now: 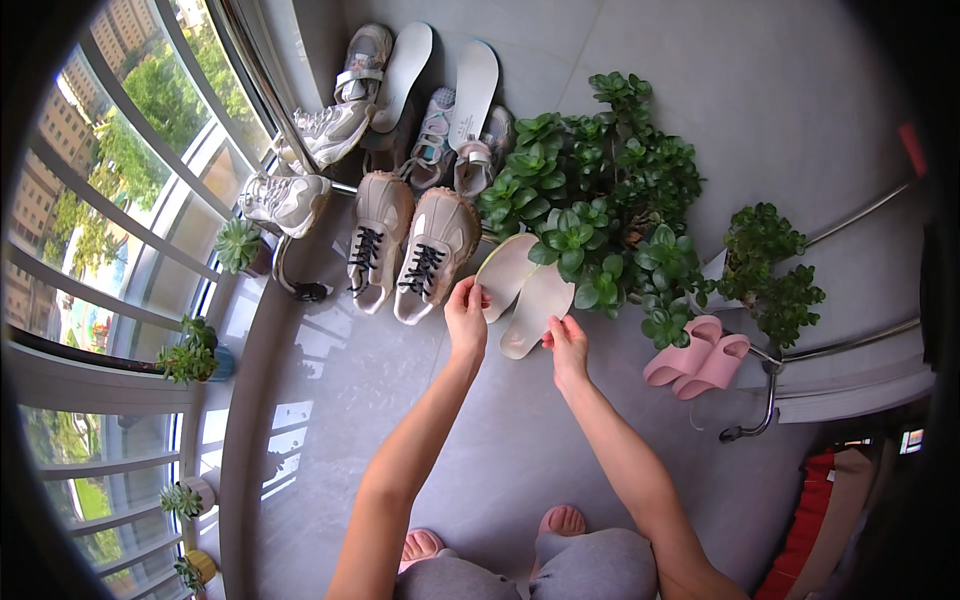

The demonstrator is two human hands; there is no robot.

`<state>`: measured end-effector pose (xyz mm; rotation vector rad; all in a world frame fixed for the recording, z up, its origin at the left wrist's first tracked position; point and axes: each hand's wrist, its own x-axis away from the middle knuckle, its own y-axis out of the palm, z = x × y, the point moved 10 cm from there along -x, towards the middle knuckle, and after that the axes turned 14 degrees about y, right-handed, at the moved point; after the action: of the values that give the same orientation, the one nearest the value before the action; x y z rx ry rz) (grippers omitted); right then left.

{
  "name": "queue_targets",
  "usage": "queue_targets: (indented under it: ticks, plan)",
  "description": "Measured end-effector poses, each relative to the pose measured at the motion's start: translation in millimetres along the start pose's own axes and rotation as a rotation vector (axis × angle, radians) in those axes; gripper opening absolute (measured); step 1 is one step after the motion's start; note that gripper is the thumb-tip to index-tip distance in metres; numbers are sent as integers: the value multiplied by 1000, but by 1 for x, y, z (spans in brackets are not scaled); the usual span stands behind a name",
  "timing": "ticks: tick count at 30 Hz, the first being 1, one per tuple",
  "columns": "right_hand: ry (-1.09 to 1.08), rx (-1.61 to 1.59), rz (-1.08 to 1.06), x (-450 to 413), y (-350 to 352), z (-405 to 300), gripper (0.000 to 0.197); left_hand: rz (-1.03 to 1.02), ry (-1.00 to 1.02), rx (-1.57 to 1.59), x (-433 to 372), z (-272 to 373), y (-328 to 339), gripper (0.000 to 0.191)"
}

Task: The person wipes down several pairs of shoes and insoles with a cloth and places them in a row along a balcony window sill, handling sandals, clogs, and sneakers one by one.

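Note:
Two pale shoe insoles [537, 307] are in front of me, spread in a V and overlapping at the far end. Thumb and fingers of my left hand [466, 307] pinch the edge of the left insole [507, 271], which has a yellow-green rim. My right hand [567, 342] grips the edge of the right insole, near its lower end. Just left of my hands stands a pair of beige sneakers [424, 259] with black laces, toes pointing away. Leaves of a jade-like plant [574, 244] come right up against the far ends of the insoles.
Behind the sneakers, several more shoes [330, 131] and two white insoles [474, 90] lean on a metal rack. Pink slides [701, 356] rest on the rack's right end beside a smaller plant [765, 255]. Potted succulents [237, 246] line the sill by the barred window at left.

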<state>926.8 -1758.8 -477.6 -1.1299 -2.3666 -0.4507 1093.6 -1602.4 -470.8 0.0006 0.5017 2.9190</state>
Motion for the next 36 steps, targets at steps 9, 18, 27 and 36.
queue_targets:
  ticks: [9, 18, 27, 36]
  plan:
    - [-34, -24, 120, -13, 4, -19, 14, -89, -16, -301, -14, -27, -3, 37]
    - [-14, 138, 149, -14, -3, 1, 20, -265, -23, -455, 4, -52, -25, 47]
    - [-30, 150, 125, -23, -2, -3, 12, -384, 39, -323, -35, -52, 30, 69]
    - [-154, 285, 71, 19, -11, 1, 8, -614, -88, -1272, -22, -88, 15, 43]
